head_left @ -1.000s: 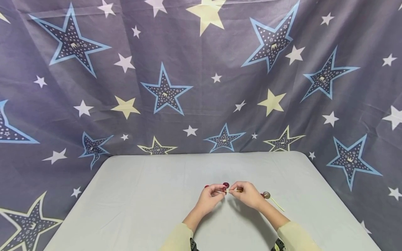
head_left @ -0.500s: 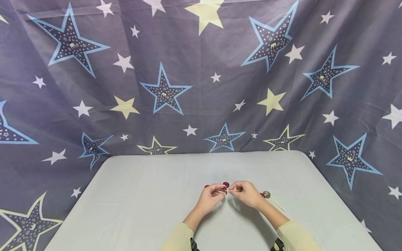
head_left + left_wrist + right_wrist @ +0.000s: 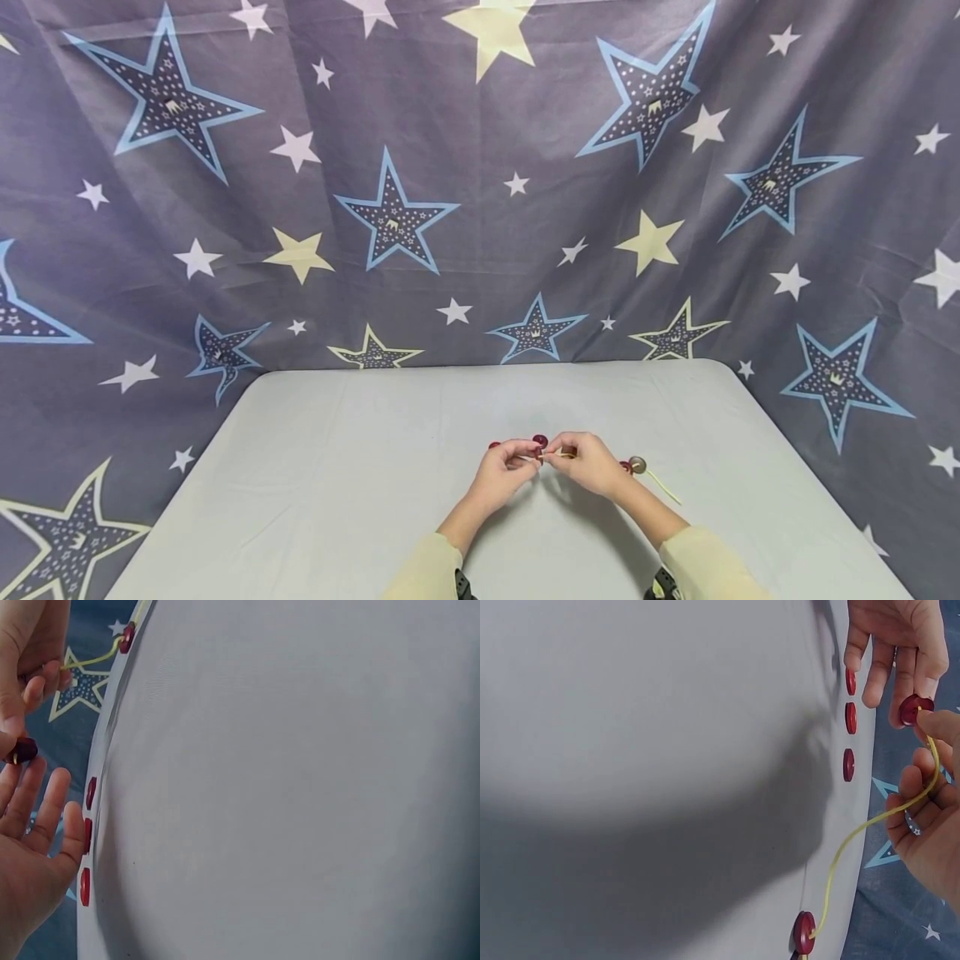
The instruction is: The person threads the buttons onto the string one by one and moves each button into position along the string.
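Observation:
Between its thumb and fingertips my left hand (image 3: 497, 479) pinches a dark red button (image 3: 911, 711) above the table. Right up against that button, my right hand (image 3: 591, 463) pinches a yellow cord (image 3: 861, 828) with thumb and index finger. The cord's end shows at a hole of the button in the right wrist view; whether it passes through is hidden. From the right hand the cord runs down to a strung red button (image 3: 804, 932) on the table. Beside it in the head view lies a grey-brown button (image 3: 637, 464), with a tail of cord beyond it.
Behind the hands, loose buttons lie in a row on the pale table (image 3: 337, 483): a red button (image 3: 850, 718), a darker button (image 3: 848, 765) and another red button (image 3: 850, 681). A star-patterned cloth (image 3: 420, 308) hangs behind and at both sides.
My right fingertips have slid slightly left along the cord, closer to the held button, and less cord shows between the hands. The left hand has hardly moved.

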Motion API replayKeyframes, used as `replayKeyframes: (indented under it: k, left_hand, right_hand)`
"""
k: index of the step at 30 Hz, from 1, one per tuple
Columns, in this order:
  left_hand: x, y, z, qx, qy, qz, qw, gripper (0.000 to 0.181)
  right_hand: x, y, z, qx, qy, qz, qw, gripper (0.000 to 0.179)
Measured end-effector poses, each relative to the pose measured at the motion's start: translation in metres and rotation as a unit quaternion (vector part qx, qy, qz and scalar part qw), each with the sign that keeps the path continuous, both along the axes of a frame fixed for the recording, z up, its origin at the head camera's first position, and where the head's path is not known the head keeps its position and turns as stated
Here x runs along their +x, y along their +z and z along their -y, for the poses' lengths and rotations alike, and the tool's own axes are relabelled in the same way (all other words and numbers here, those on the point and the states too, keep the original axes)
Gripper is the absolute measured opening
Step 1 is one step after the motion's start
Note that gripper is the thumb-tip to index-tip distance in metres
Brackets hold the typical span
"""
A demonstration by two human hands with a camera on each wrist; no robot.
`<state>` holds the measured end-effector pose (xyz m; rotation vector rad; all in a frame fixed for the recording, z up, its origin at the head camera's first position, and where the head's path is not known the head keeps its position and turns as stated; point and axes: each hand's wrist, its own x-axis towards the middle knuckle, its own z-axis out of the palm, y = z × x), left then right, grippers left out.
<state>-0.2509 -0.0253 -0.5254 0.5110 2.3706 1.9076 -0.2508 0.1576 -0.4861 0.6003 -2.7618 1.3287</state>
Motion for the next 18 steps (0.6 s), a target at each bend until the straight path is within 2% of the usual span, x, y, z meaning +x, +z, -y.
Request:
replayKeyframes:
  k: [12, 16, 18]
  left_hand:
    - [0.0029, 0.0035, 0.0011, -0.004, -0.003, -0.010, 0.9999, 0.026]
    - [0.0026, 0.0027, 0.0022, -0.006, -0.006, -0.040, 0.9992, 0.029]
    - [0.0020, 0.0016, 0.0026, -0.003, -0.008, -0.069, 0.9975, 0.029]
  right_hand:
    - [0.0004, -0.0009, 0.0019, -0.003, 0.012, 0.017, 0.9998, 0.006]
    - [0.0003, -0.0019, 0.0011, -0.010, 0.019, 0.021, 0.9996, 0.008]
    - [0.0001, -0.0019, 0.0007, -0.015, 0.022, 0.025, 0.9993, 0.010]
